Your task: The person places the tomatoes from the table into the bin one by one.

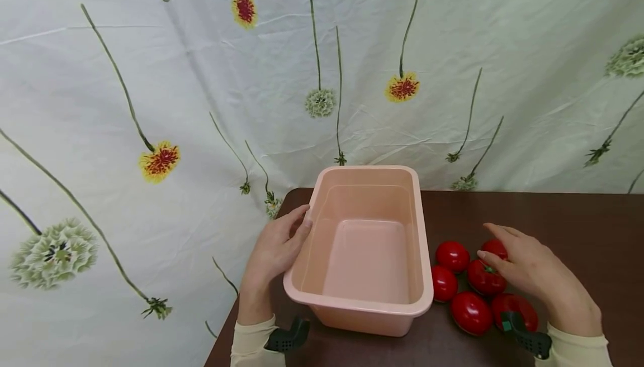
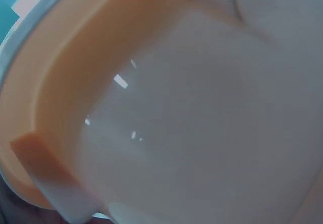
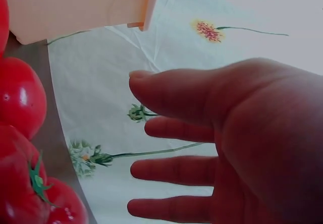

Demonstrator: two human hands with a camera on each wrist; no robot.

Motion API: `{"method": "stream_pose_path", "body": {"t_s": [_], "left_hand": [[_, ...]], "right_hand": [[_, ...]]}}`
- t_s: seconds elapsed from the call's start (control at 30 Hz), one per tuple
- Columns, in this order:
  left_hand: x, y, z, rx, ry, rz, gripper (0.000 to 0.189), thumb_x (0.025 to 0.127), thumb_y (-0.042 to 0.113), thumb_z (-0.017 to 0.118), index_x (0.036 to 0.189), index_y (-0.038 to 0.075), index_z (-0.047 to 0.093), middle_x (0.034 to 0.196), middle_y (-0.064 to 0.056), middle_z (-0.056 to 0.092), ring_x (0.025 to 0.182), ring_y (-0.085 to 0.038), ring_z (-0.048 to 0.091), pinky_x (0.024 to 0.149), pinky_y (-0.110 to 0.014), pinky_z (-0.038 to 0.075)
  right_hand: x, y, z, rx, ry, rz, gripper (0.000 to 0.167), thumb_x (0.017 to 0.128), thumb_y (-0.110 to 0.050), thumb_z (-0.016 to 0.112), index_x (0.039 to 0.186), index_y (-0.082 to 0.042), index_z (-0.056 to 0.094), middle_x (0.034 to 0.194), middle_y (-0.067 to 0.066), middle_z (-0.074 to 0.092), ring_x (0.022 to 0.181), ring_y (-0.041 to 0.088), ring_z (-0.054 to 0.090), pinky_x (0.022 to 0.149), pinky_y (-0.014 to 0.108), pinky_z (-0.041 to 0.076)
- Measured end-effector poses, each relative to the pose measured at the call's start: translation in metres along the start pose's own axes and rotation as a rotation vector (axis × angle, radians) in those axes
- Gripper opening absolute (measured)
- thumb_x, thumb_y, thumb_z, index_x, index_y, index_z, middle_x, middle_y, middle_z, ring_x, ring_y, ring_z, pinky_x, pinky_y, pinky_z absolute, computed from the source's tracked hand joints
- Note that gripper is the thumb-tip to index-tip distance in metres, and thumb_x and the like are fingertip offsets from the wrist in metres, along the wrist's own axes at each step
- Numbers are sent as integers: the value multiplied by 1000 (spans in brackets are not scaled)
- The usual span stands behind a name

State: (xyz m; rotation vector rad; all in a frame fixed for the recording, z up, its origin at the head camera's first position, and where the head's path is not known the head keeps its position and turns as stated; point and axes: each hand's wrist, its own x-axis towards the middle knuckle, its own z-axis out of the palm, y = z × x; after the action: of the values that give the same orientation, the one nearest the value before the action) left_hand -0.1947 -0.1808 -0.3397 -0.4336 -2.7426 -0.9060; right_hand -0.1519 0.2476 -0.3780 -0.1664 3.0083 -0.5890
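Note:
A pink plastic basin [image 1: 367, 255] stands on the dark table, with nothing inside it. At its left rim is my left hand [image 1: 274, 249], the fingers loosely extended and touching the side. Blurred basin wall [image 2: 192, 108] fills most of the left wrist view. To the right of the basin lie several red tomatoes [image 1: 470, 312] in a cluster. Over them hovers my right hand [image 1: 535, 269], thumb and fingers spread apart and holding nothing. The right wrist view shows a tomato with a green stem [image 3: 15, 158] left of the straight fingers [image 3: 174, 171].
A white cloth [image 1: 201, 76] printed with flowers hangs behind the table and along its left side. The dark brown table [image 1: 593, 244] extends to the right past the right hand. Black straps [image 1: 287, 338] sit on both wrists.

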Motion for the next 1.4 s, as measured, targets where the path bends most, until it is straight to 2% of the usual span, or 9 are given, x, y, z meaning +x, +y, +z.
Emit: {"method": "stream_pose_path", "body": {"t_s": [0.23,0.5,0.63,0.73,0.83,0.93,1.03,1.23,1.4], "left_hand": [[-1,-5,0,-20,-60,6,40,97,21,56,137,16,57,97,-10,73,79,-16,63,71,-31,49],[4,-17,-3,-138,-148,20,45,99,21,53,144,17,48,83,-9,70,72,-11,62,74,-30,50],[7,-30,-2,-247,-193,39,47,100,25,53,146,17,46,113,-13,71,91,-16,67,84,-30,51],[8,-42,1,-372,-238,65,48,100,26,53,146,16,44,138,-11,58,114,-21,63,91,-25,50],[9,-54,4,-498,-280,77,48,100,25,54,147,16,44,147,-8,48,130,-24,52,96,-19,47],[10,-62,8,-574,-298,82,48,100,23,55,146,17,44,150,-6,45,135,-22,46,98,-17,45],[11,-66,11,-644,-318,90,49,100,20,54,148,16,43,146,-12,50,126,-19,55,94,-21,49],[12,-74,19,-818,-388,99,51,102,14,47,151,11,34,121,-37,59,95,-19,71,82,-33,57],[12,-81,25,-943,-427,124,55,102,14,44,154,10,26,121,-29,63,99,-22,70,84,-33,57]], "right_hand": [[9,10,3,-14,-67,11,76,90,-43,63,142,6,38,136,39,44,119,56,46,88,68,42],[16,21,17,29,-101,23,77,88,-43,65,140,9,40,137,39,43,121,57,43,91,69,40],[17,28,23,32,-59,16,74,87,-39,67,137,10,42,135,39,45,120,57,43,90,68,41],[19,32,28,37,-11,0,70,86,-36,68,135,10,45,133,39,47,118,56,45,89,67,42],[20,37,33,59,33,-10,66,86,-33,69,132,8,48,131,37,49,115,53,47,87,66,44],[21,41,38,86,75,-15,62,86,-31,70,130,7,50,130,36,50,113,52,49,87,65,45],[22,45,43,112,101,-4,62,86,-29,70,131,8,49,131,36,48,114,52,48,88,66,44],[21,49,47,145,133,1,62,86,-26,70,132,9,47,132,37,46,115,53,46,89,67,43],[21,54,47,177,161,2,59,87,-25,69,132,7,47,132,37,46,114,53,47,88,66,43]]}}
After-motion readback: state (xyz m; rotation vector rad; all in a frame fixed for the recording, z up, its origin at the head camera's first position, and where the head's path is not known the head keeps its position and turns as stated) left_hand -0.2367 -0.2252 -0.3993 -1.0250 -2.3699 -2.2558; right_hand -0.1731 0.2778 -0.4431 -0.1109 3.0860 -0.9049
